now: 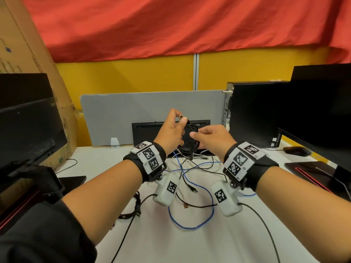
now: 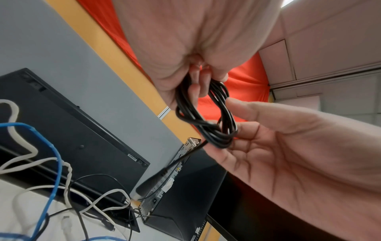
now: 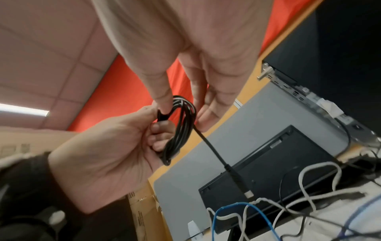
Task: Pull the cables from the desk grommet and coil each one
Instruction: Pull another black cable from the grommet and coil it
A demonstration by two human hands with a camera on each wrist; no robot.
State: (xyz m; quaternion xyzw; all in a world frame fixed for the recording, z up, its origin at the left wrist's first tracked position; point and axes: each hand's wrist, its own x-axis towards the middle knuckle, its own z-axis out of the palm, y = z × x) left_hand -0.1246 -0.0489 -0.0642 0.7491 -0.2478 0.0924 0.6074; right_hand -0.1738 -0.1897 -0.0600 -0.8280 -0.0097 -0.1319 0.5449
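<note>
**Black cable coil held up between both hands**

We are holding a coiled black cable [image 1: 190, 138] in the air above the tabletop [image 1: 190, 243], with both hands raised in front of us. Our left hand [image 1: 171, 130] is gripping one side of the coil, its fingers [image 2: 198, 88] curled through the loops, while thumb and forefinger are pinching the metal plug [image 1: 180, 117] just above the bundle. Our right hand [image 1: 212, 136] is meeting the coil from the other side: its thumb [image 3: 163, 96] and fingertips are closing on the strands, the remaining fingers lying loosely curled behind them. From the right-hand fingers a short tail of the same cable is hanging down, ending in a second plug [image 3: 248, 194].

Below the fingers, a blue cable [image 1: 190, 224], a white cable [image 1: 207, 168] and thin black leads are lying tangled and loose on the tabletop. Beyond the fingers we are seeing a black keyboard [image 1: 144, 133] propped against a grey divider [image 1: 123, 114], and to the right of them a computer tower [image 1: 252, 114].
</note>
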